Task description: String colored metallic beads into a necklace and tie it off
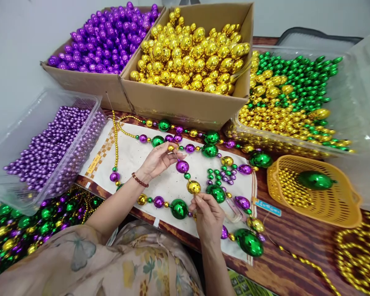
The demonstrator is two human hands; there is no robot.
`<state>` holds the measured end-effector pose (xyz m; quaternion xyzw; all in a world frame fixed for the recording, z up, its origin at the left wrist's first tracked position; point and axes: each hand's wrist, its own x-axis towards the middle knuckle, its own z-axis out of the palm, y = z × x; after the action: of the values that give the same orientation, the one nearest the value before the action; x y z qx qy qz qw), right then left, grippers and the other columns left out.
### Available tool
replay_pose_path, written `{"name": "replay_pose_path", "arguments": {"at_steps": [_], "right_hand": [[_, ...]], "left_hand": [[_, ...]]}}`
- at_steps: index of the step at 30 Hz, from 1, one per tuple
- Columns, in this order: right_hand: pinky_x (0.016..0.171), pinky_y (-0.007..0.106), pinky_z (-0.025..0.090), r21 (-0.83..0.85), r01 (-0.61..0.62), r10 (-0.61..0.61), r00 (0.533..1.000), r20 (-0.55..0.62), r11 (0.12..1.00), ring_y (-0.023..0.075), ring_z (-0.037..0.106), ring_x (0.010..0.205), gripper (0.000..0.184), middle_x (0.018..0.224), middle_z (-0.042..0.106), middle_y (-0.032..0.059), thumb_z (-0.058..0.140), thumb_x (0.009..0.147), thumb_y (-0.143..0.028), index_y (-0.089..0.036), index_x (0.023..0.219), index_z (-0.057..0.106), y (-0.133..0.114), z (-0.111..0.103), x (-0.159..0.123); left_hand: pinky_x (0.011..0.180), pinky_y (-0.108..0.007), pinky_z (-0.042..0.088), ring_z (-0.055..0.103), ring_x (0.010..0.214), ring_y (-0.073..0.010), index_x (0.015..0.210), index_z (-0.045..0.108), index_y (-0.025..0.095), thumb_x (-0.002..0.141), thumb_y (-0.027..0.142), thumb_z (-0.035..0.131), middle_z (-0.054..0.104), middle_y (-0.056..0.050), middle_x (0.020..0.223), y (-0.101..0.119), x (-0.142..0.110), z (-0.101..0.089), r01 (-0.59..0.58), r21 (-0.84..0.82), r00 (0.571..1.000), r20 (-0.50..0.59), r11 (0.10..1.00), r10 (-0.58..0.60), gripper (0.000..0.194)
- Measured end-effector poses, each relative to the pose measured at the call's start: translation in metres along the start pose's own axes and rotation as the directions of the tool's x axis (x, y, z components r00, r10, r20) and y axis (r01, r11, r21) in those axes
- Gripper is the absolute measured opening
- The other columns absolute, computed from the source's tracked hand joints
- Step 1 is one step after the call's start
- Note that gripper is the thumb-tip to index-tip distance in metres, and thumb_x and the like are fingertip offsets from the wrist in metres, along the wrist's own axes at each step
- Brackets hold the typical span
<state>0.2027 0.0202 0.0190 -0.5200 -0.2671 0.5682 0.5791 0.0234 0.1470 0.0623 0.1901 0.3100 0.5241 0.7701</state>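
My left hand [159, 162], with a dark red bead bracelet on the wrist, is raised over the white cloth [135, 158]. Its thumb and fingers pinch a thin strand at the upper end, beside a small gold bead [171, 149]. From there the bead strand slants down through a purple bead [182, 166], a small green bead [187, 176] and a larger gold bead [194, 187]. Just under that gold bead, my right hand [209, 218] is closed on the strand with thumb and fingertips. A big green bead [179, 209] lies left of my right hand.
Cardboard boxes of purple beads [105, 39] and gold beads [191, 53] stand behind. Clear bins hold small purple beads [54, 152] at left and green and gold beads [296, 90] at right. A yellow basket [348, 209] and gold bead strings [357, 250] lie right.
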Motion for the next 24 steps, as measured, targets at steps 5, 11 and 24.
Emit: {"name": "replay_pose_path", "arguments": {"at_steps": [5,11,24], "right_hand": [[0.049,0.022,0.05,-0.029,-0.001,0.0,1.0,-0.022,1.0,0.0116,0.059,0.049,0.023,0.061,0.064,0.0009,0.078,0.078,-0.037,-0.016,0.076,0.07,0.004,-0.003,0.0],[0.048,0.023,0.052,-0.061,-0.045,0.044,0.999,-0.016,0.997,0.0125,0.061,0.05,0.025,0.062,0.067,0.0018,0.079,0.075,-0.039,-0.015,0.077,0.071,-0.003,0.006,0.004],[0.038,0.02,0.039,-0.321,-0.105,0.128,0.99,0.052,0.941,0.0119,0.058,0.041,0.025,0.064,0.069,0.0015,0.074,0.067,-0.041,-0.017,0.073,0.068,-0.007,0.025,0.027]], "left_hand": [[0.096,-0.038,0.054,0.072,0.076,-0.015,0.093,0.071,0.014,0.091,0.03,0.069,0.07,-0.003,0.08,0.003,-0.001,0.005,0.005,0.049,1.0,-0.009,0.999,-0.005,0.017],[0.086,-0.029,0.055,0.074,0.086,-0.0176,0.088,0.07,0.014,0.089,0.037,0.072,0.07,-0.003,0.078,-0.002,-0.003,0.008,-0.028,0.118,0.999,-0.015,0.993,0.03,0.023],[0.082,-0.031,0.056,0.072,0.091,-0.0167,0.1,0.065,0.019,0.101,0.042,0.052,0.071,-0.003,0.09,-0.026,-0.003,0.028,-0.069,0.087,0.987,-0.139,0.994,0.08,0.026]]}}
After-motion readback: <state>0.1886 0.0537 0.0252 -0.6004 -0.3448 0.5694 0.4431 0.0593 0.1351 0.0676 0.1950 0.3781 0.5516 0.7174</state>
